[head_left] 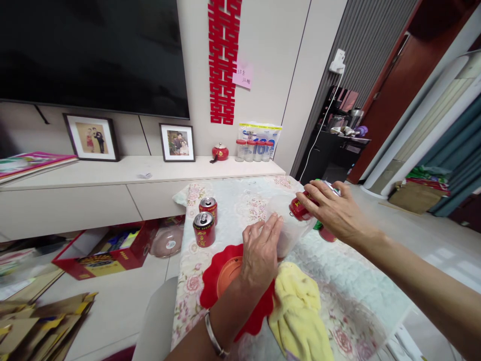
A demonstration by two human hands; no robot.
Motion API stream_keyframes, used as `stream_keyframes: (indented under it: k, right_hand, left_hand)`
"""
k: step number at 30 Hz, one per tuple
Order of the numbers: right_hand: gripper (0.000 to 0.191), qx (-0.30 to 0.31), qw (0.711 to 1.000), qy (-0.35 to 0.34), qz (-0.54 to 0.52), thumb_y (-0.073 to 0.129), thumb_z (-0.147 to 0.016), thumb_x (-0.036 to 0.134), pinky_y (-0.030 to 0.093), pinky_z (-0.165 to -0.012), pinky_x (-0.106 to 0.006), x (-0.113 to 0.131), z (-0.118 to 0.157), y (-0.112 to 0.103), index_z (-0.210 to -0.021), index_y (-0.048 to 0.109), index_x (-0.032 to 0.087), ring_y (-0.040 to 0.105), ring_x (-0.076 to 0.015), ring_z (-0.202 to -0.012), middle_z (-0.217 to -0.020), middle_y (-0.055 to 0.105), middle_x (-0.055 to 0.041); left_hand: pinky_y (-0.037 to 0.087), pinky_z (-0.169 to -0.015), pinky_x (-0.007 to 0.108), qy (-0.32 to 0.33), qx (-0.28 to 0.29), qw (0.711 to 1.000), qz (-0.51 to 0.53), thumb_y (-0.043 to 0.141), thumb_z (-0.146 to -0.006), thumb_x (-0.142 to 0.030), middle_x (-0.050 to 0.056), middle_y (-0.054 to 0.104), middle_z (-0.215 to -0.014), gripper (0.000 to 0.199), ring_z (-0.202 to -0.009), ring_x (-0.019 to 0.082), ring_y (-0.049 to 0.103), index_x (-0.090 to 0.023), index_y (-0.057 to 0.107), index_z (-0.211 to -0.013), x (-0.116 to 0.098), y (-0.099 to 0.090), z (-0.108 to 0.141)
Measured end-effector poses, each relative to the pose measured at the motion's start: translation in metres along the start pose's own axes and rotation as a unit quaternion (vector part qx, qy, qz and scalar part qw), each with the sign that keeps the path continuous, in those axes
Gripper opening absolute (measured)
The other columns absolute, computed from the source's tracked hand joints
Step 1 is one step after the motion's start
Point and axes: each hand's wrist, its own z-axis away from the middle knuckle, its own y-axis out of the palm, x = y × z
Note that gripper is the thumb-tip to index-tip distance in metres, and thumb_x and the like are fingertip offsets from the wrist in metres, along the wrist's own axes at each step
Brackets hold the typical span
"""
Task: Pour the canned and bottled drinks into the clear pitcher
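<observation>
Left forearm (231,309) nearest; left hand (261,250) touches container (295,234), grip unclear.
My right hand (336,210) grips can (298,209), slanting down-left toward container.

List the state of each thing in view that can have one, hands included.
Right hand: closed around a red can
Held red can: tilted, top end toward the container
Left hand: laid against the container, fingers extended
Translucent container: contents unclear
Two red cans at left: upright
Yellow cloth: bunched
Television: screen dark
Glass jars: lids on
Red box: open-topped
</observation>
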Motion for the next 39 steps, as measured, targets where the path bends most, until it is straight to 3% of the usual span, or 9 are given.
stream_keyframes:
  k: [4,12,15,19,22,29,32,35,39]
  right_hand:
    - [0.045,-0.001,0.999,0.039,-0.002,0.045,-0.098,0.000,0.035,-0.096,-0.050,0.000,0.002,-0.002,-0.139,0.055,0.016,0.056,-0.0320,-0.127,-0.139,0.068,-0.0189]
    - [0.047,-0.017,0.999,0.038,-0.008,0.041,-0.098,0.002,0.038,-0.097,-0.052,0.004,0.003,-0.001,-0.138,0.057,0.019,0.055,-0.0337,-0.130,-0.138,0.069,-0.0183]
    - [0.048,-0.011,1.000,0.005,-0.008,0.040,-0.096,-0.002,0.039,-0.097,-0.051,0.007,0.003,0.000,-0.133,0.060,0.021,0.057,-0.0308,-0.129,-0.135,0.071,-0.0143]
    - [0.049,-0.020,0.999,0.028,0.002,0.044,-0.094,-0.001,0.038,-0.097,-0.053,0.009,0.003,0.001,-0.137,0.058,0.018,0.055,-0.0325,-0.131,-0.138,0.070,-0.0173]
    - [0.049,-0.021,1.000,-0.004,-0.011,0.044,-0.092,-0.002,0.036,-0.099,-0.052,0.009,0.003,0.000,-0.133,0.059,0.019,0.056,-0.0309,-0.131,-0.136,0.071,-0.0149]
    - [0.058,-0.005,0.998,0.036,-0.043,0.048,-0.085,-0.004,0.034,-0.100,-0.052,0.014,0.007,0.006,-0.138,0.056,0.018,0.056,-0.0320,-0.131,-0.136,0.071,-0.0151]
    - [0.056,0.004,0.986,0.109,-0.130,0.049,-0.087,0.000,0.036,-0.100,-0.055,0.016,0.010,0.016,-0.140,0.057,0.019,0.058,-0.0344,-0.130,-0.136,0.070,-0.0159]
    - [0.059,0.001,0.954,0.192,-0.231,0.056,-0.087,0.011,0.043,-0.094,-0.056,0.015,0.014,0.026,-0.145,0.054,0.023,0.062,-0.0383,-0.123,-0.136,0.069,-0.0173]
    - [0.067,-0.002,0.915,0.259,-0.310,0.069,-0.082,0.027,0.056,-0.082,-0.049,0.005,0.023,0.026,-0.147,0.053,0.020,0.071,-0.0367,-0.109,-0.130,0.074,-0.0176]
  left_hand:
    - [0.053,-0.099,0.048,-0.001,0.005,1.000,-0.003,0.042,-0.089,0.002,0.010,0.067,-0.148,0.066,-0.117,0.029,0.067,-0.018,0.057,-0.150,-0.001,-0.003,0.000]
    - [0.052,-0.099,0.046,0.009,-0.008,1.000,-0.012,0.041,-0.085,0.002,0.008,0.067,-0.149,0.070,-0.118,0.027,0.065,-0.018,0.055,-0.151,0.002,0.006,0.001]
    - [0.051,-0.099,0.045,0.012,-0.016,1.000,-0.013,0.043,-0.084,0.004,0.007,0.067,-0.149,0.070,-0.118,0.026,0.065,-0.018,0.056,-0.149,0.003,0.006,0.001]
    - [0.051,-0.099,0.045,0.012,-0.013,1.000,-0.013,0.045,-0.084,0.004,0.007,0.067,-0.149,0.069,-0.117,0.026,0.065,-0.018,0.056,-0.149,0.002,0.005,0.001]
    - [0.051,-0.099,0.045,0.014,-0.010,1.000,-0.016,0.047,-0.085,0.003,0.007,0.066,-0.150,0.068,-0.118,0.026,0.065,-0.018,0.056,-0.149,0.002,0.005,0.001]
    - [0.052,-0.100,0.044,0.014,-0.005,1.000,-0.027,0.047,-0.088,0.000,0.007,0.065,-0.151,0.067,-0.118,0.026,0.066,-0.021,0.055,-0.151,0.003,0.007,0.002]
    - [0.052,-0.101,0.045,0.007,0.005,1.000,-0.026,0.045,-0.088,0.001,0.008,0.065,-0.151,0.068,-0.119,0.026,0.065,-0.021,0.054,-0.152,0.003,0.007,0.003]
    - [0.052,-0.101,0.047,0.006,0.024,0.999,-0.022,0.044,-0.086,0.002,0.010,0.064,-0.152,0.071,-0.122,0.028,0.064,-0.020,0.052,-0.154,0.004,0.004,0.002]
    - [0.052,-0.103,0.052,0.003,0.065,0.998,0.000,0.044,-0.083,0.003,0.010,0.063,-0.153,0.075,-0.126,0.032,0.061,-0.018,0.050,-0.155,0.006,-0.004,-0.003]
